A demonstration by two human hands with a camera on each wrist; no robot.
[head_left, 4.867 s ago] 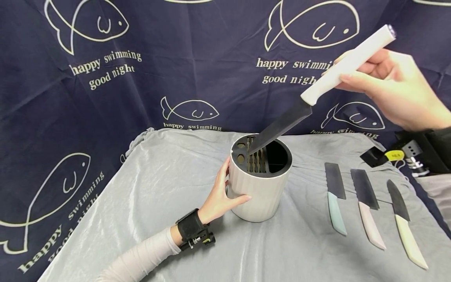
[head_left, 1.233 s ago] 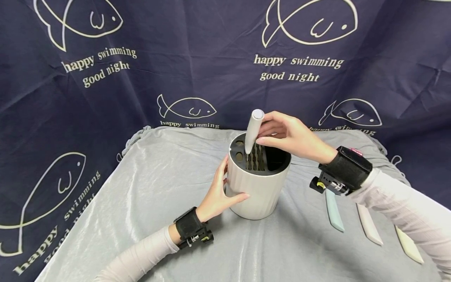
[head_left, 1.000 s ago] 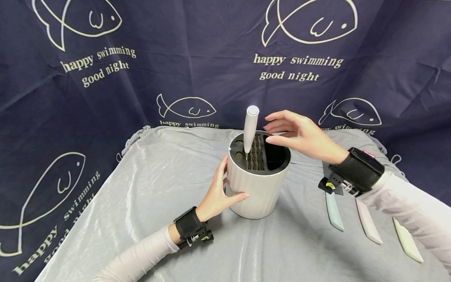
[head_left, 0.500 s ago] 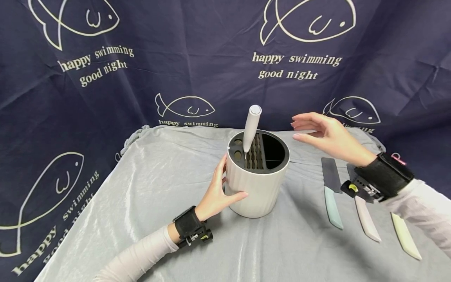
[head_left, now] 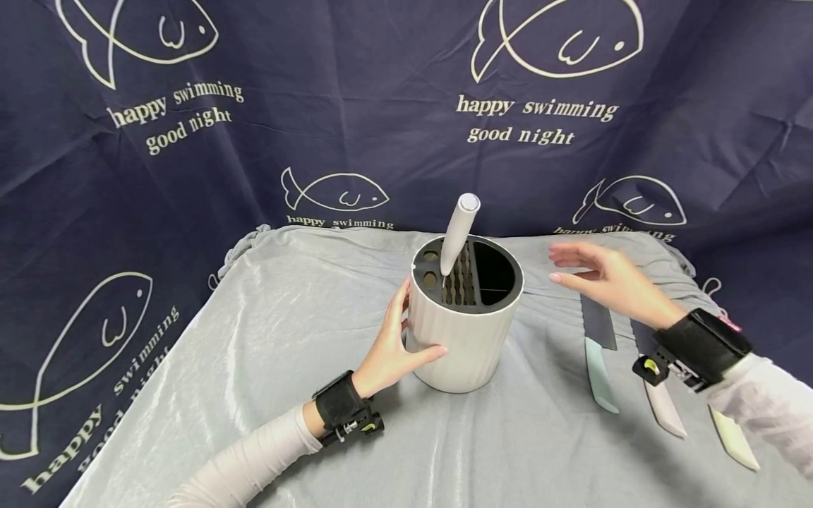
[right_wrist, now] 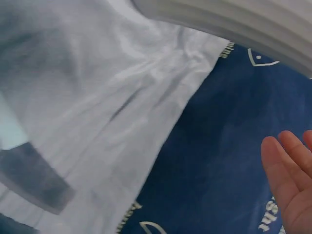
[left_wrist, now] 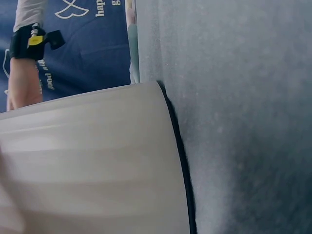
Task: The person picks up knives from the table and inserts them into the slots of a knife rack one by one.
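A white knife holder (head_left: 462, 353) with a black slotted top stands upright on the cloth. My left hand (head_left: 390, 360) holds its left side, thumb across the front and fingers behind; the left wrist view shows the ribbed wall (left_wrist: 97, 161) up close. From one of the slots rises the white handle of a knife (head_left: 459, 233), leaning to the right, its blade mostly hidden inside. To the right of the holder, my right hand (head_left: 612, 279) hovers with relaxed fingers and nothing in them. Beneath it lies a knife with a blue-green handle (head_left: 600, 374), its dark blade partly covered by the hand.
Further right on the grey cloth (head_left: 305, 310) lie a pink-handled knife (head_left: 665, 409) and a yellow-handled knife (head_left: 733, 441), partly covered by the right forearm. The holder has two round holes and a wide compartment (head_left: 495, 275). A navy curtain (head_left: 406, 106) hangs behind.
The right hand brought the white knife over the holder, lowered it into a slot and let go. It then moved right and lowered toward the blue-green knife. The left hand stayed on the holder.
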